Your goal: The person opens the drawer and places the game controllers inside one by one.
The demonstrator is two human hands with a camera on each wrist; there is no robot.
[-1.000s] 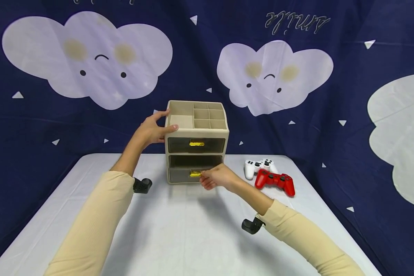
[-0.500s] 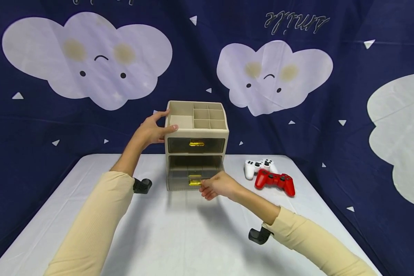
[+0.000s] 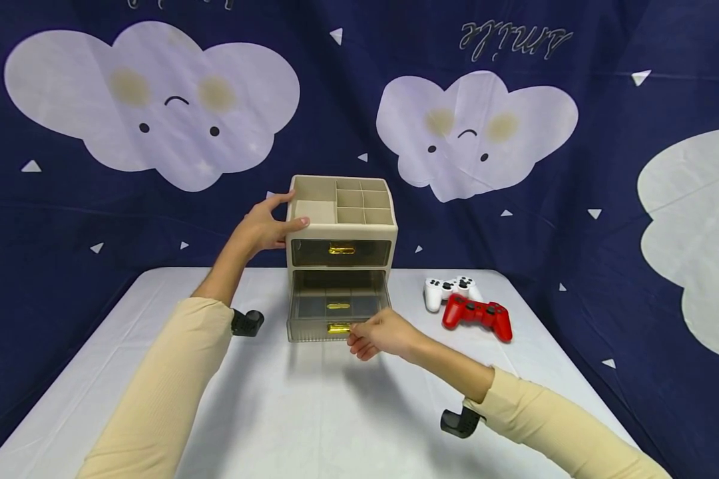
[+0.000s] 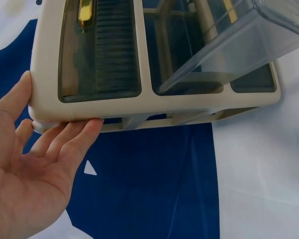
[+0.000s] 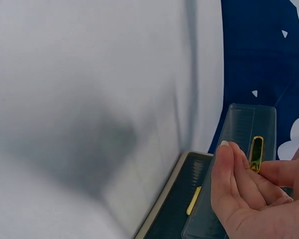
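A cream desktop drawer organizer (image 3: 343,227) with smoky clear drawers and gold handles stands on the table. My left hand (image 3: 262,227) grips its upper left corner, thumb over the top rim and fingers along the side wall. In the left wrist view, the fingers (image 4: 72,142) lie against that wall. My right hand (image 3: 386,334) pinches the gold handle (image 3: 337,328) of the middle drawer (image 3: 311,330), which sticks out well past the front. The inside of this drawer shows no contents. The top drawer (image 3: 305,253) is closed, and the bottom drawer's handle (image 3: 338,306) shows through the clear plastic.
A white game controller (image 3: 434,293) and a red game controller (image 3: 478,315) lie side by side to the right of the organizer. A white cloth covers the table (image 3: 317,412). Behind it hangs a dark blue curtain (image 3: 335,113) printed with clouds.
The middle drawer has slid out toward me, drawn by my right hand on its handle. My left hand and the organizer's body have stayed in place.
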